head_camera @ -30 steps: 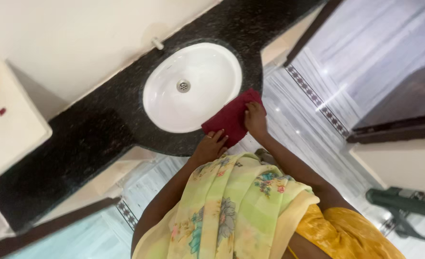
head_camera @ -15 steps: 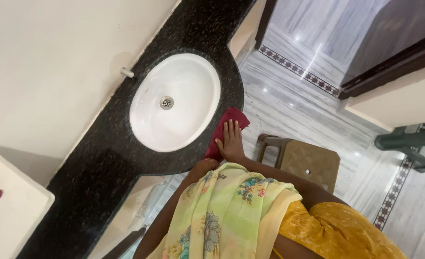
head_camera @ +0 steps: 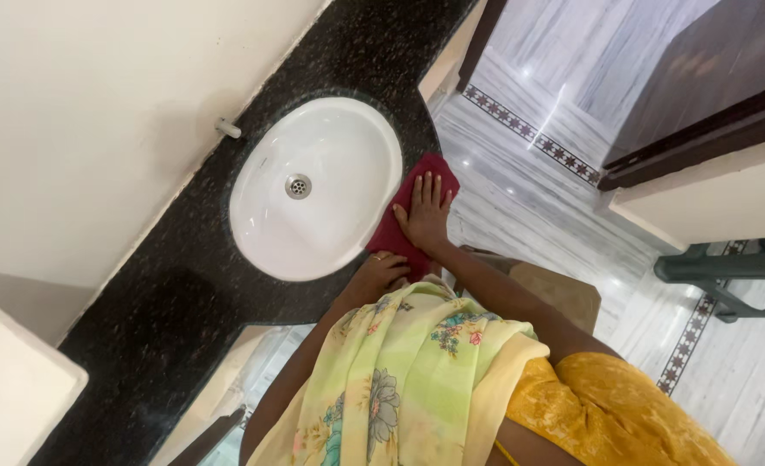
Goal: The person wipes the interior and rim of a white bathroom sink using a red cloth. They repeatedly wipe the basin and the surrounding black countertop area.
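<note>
My right hand (head_camera: 424,216) lies palm down, fingers stretched out, on a dark red cloth (head_camera: 393,233). The cloth sits on the black speckled counter (head_camera: 184,285) at the near right rim of the white oval sink (head_camera: 313,190). My left hand (head_camera: 381,269), with a ring on one finger, rests on the counter's front edge just by the near end of the cloth. Its fingers are loosely bent and nothing shows in them. A yellow-green flowered drape covers my front below.
A small metal tap (head_camera: 227,129) sticks out of the cream wall behind the sink. A brown plastic stool (head_camera: 564,298) stands on the striped marble floor beside me. A dark wooden door frame (head_camera: 693,129) and a green metal stand (head_camera: 727,267) are at the right.
My right hand went from gripping the cloth at the sink's rim to lying flat on it, and it has slid the cloth a little further along the rim. The view swung left.
</note>
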